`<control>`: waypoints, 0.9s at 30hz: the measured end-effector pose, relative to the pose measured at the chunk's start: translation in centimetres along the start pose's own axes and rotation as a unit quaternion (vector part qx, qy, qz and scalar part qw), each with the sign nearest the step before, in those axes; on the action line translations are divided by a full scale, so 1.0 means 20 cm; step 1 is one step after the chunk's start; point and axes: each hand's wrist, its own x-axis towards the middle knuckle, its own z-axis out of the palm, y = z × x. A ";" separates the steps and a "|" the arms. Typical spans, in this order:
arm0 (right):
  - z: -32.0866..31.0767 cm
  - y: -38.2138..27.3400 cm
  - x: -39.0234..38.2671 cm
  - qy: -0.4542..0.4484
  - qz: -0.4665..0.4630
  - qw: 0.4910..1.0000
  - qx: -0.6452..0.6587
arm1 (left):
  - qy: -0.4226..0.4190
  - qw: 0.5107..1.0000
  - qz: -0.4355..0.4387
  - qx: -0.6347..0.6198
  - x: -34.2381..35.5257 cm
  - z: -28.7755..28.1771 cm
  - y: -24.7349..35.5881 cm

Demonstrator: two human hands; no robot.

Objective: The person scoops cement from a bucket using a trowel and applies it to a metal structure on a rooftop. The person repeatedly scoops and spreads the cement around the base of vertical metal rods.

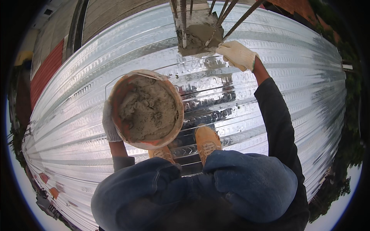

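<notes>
A round orange bucket, crusted with cement at its rim, is tilted so its open top faces me. Wet grey mortar fills much of it. My left hand, in a knitted work glove, grips the bucket's left side, its fingers partly hidden behind the wall. Ahead and to the right, my right hand, in a pale glove, is closed beside the column stub, close to the foot of a slanting rebar. Whatever its fingers hold is hidden. Fresh mortar lies around the rebars on the stub.
Shiny ribbed metal decking spreads all around, with mortar spatters on it. Several rebars rise from the stub. My tan boots stand behind it. A concrete wall and a red corrugated sheet lie at the far left.
</notes>
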 end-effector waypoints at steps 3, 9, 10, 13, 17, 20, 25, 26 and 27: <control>-0.01 0.04 -0.01 0.009 0.045 0.998 0.051 | 0.018 1.000 0.002 -0.007 -0.02 0.01 -0.13; 0.18 0.11 -0.10 0.100 0.080 0.985 0.119 | 0.033 0.991 -0.059 -0.115 -0.04 0.07 -0.23; 0.22 0.20 -0.08 0.133 0.066 0.984 0.094 | 0.025 0.992 -0.055 -0.110 -0.02 0.09 -0.19; 0.28 0.08 -0.15 0.150 0.069 0.983 0.077 | 0.021 0.995 -0.044 -0.081 -0.04 0.03 -0.12; 0.19 0.04 -0.17 0.103 0.042 0.994 0.020 | 0.007 0.996 -0.024 -0.090 -0.01 0.04 -0.09; 0.07 -0.01 -0.13 0.051 -0.020 0.998 -0.042 | 0.014 0.997 -0.020 -0.077 -0.02 0.04 -0.12; -0.08 -0.01 0.00 -0.012 -0.014 0.996 -0.085 | 0.019 0.999 -0.013 -0.047 -0.01 0.05 -0.16; -0.09 -0.05 0.00 -0.016 -0.005 0.995 -0.098 | 0.019 0.999 -0.012 -0.041 -0.01 0.05 -0.16; -0.11 -0.07 0.01 -0.020 0.003 0.994 -0.112 | 0.021 0.999 -0.013 -0.045 -0.01 0.05 -0.16</control>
